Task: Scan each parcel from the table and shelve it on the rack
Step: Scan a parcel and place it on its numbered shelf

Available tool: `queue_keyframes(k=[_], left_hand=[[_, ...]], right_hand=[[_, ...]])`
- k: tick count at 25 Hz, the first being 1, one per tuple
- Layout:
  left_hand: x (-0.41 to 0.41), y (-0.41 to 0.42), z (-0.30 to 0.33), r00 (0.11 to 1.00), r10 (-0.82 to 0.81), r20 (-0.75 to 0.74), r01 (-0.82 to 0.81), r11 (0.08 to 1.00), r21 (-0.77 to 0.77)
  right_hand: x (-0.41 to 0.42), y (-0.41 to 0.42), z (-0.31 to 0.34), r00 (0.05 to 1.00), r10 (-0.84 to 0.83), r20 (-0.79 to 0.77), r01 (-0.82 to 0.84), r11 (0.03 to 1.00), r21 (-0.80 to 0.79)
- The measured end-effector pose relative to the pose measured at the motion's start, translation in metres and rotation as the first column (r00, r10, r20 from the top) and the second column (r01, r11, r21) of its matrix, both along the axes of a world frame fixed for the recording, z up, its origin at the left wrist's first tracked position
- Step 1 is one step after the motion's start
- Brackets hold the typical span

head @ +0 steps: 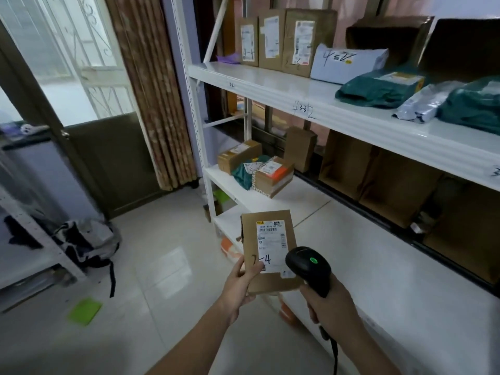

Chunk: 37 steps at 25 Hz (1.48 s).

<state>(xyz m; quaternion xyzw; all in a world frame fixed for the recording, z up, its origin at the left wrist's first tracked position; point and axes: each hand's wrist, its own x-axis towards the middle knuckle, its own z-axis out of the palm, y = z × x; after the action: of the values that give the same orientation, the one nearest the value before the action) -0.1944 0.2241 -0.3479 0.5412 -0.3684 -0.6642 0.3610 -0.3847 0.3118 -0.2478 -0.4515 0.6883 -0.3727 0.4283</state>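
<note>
The parcel (267, 253) is brown cardboard with a white label (272, 246) that carries black barcodes and a handwritten black number. The scanner (308, 269) is black with a small green light. The rack (297, 96) is white. On its upper shelf lie dark green bags (373, 89) and a silver-grey bag (424, 104). The floor (167, 266) has pale glossy tiles, and the curtain (151, 90) is brown with vertical stripes.

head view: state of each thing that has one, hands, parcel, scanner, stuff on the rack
left hand: gripping the parcel's lower left corner
parcel: held upright, label toward camera
right hand: closed on the scanner handle
scanner: green light on, beside the parcel
three boxes: standing upright on the upper shelf
</note>
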Motion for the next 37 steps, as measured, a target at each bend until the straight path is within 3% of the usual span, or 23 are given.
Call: queue_keyframes(k=[7, 17, 27, 37], left_hand=[[0.012, -0.122, -0.022, 0.999, -0.048, 0.022, 0.046, 0.998, 0.048], [0.005, -0.304, -0.058, 0.979, -0.194, 0.065, 0.185, 0.974, 0.130], [-0.060, -0.416, -0.091, 0.933, -0.331, 0.139, 0.280, 0.914, 0.294], [-0.095, -0.490, -0.121, 0.909, -0.376, 0.179, 0.304, 0.893, 0.332]], right_hand=[[0.006, -0.105, -0.011, 0.997, -0.051, -0.062, 0.055, 0.996, 0.067], [0.027, -0.232, -0.023, 0.948, -0.284, -0.143, 0.303, 0.944, 0.131], [-0.010, -0.309, -0.045, 0.919, -0.384, -0.089, 0.394, 0.894, 0.213], [-0.023, -0.368, -0.068, 0.886, -0.454, -0.098, 0.464, 0.853, 0.238]])
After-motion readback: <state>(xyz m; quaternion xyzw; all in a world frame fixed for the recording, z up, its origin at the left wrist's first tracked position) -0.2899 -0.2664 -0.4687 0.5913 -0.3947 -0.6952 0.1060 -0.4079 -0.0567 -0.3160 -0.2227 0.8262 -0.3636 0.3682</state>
